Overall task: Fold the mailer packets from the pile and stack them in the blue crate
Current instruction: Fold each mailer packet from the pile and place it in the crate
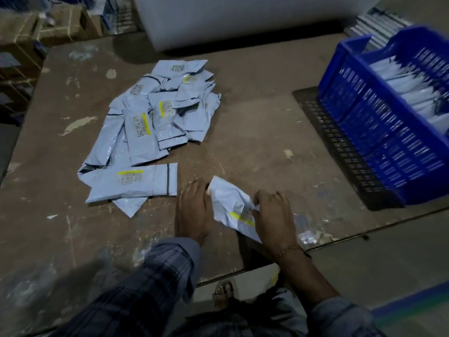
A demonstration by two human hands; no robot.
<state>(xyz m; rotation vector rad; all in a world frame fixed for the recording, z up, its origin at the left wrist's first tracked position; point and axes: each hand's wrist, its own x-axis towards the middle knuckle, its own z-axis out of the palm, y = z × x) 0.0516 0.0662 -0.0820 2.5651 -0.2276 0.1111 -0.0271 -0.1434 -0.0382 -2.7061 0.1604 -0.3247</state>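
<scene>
One pale mailer packet (230, 205) with a yellow-striped label lies creased near the table's front edge, held between both hands. My left hand (194, 210) grips its left edge, thumb side on the packet. My right hand (273, 215) pinches its right edge by the label. A pile of mailer packets (155, 122) spreads over the middle of the table, left of and beyond my hands. The blue crate (379, 132) stands at the right, with folded packets (413, 88) stacked upright inside.
The worn brown table (255, 122) ends just below my right wrist. A dark perforated mat (340, 152) lies under the crate. A large white roll (218, 18) sits at the back, cardboard boxes (36, 32) at far left. A sandalled foot (223, 293) shows below the table edge.
</scene>
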